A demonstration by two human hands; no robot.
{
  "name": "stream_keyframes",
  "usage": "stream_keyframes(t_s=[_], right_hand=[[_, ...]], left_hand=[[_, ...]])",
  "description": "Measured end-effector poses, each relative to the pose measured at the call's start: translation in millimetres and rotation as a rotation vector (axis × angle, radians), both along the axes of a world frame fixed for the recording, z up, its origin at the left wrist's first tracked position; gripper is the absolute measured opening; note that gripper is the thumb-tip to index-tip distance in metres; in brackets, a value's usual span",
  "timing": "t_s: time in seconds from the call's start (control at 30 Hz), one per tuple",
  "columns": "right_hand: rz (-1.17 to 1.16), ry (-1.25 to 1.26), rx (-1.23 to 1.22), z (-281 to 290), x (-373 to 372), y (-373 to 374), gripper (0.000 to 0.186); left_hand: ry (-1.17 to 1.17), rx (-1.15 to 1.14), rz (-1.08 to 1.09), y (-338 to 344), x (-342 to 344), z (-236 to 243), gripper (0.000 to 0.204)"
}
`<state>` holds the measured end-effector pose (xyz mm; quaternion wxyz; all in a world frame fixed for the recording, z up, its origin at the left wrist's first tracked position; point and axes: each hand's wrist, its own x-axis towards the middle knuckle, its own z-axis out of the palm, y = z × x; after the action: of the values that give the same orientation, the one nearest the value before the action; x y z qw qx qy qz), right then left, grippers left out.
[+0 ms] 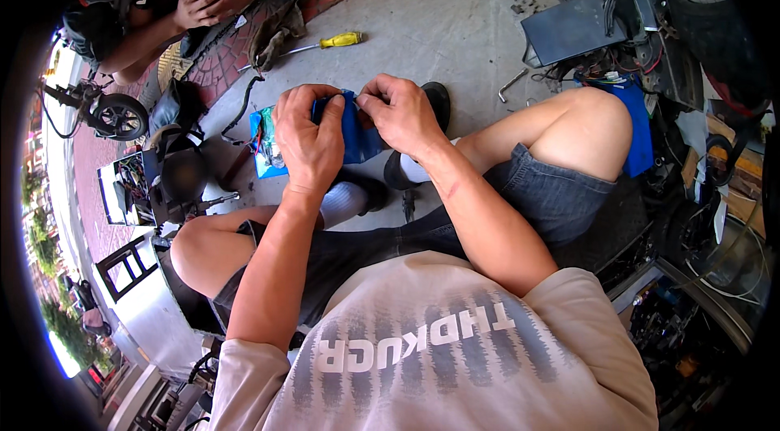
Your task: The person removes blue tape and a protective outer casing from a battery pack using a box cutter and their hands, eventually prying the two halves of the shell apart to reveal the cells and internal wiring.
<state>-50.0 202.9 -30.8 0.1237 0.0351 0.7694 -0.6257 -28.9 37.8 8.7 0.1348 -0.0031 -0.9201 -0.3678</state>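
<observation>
A blue-wrapped battery pack (351, 144) is between my lower legs, with a green board and thin red and dark wires at its left end. My left hand (310, 137) lies over it, fingers curled round its far edge and thumb on top. My right hand (398, 112) is closed in a pinch at the pack's far right edge, close to the left fingertips. What the pinch holds is too small to make out. Beyond the hands, a yellow-handled screwdriver (341, 39) lies on the concrete floor.
At the upper left another person's hand (203, 2) rests on their knee. A dark flat box (573, 30) and loose wires lie at the far right, near an L-shaped metal tool (512, 85). A small wheel (119, 116) stands at the left. Parts crowd the right side.
</observation>
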Motion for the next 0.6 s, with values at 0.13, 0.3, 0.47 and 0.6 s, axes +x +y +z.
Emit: stream_keyframes(t_s=[0.13, 0.3, 0.47, 0.6], right_hand=[[0.034, -0.013, 0.038, 5.4, 1.8, 3.2, 0.018], [0.054, -0.107, -0.03, 4.9, 7.1, 3.1, 0.019], [0.061, -0.087, -0.037, 6.4, 9.1, 3.1, 0.019], [0.069, -0.129, -0.074, 8.7, 9.8, 4.3, 0.018]], left_hand=[[-0.018, 0.02, 0.009, -0.7, 0.4, 0.4, 0.012], [-0.057, 0.05, 0.018, -3.4, 0.4, -1.2, 0.013], [-0.097, 0.081, 0.027, -4.9, 0.1, -1.4, 0.014], [-0.111, 0.098, 0.03, -5.1, 0.4, -0.6, 0.014]])
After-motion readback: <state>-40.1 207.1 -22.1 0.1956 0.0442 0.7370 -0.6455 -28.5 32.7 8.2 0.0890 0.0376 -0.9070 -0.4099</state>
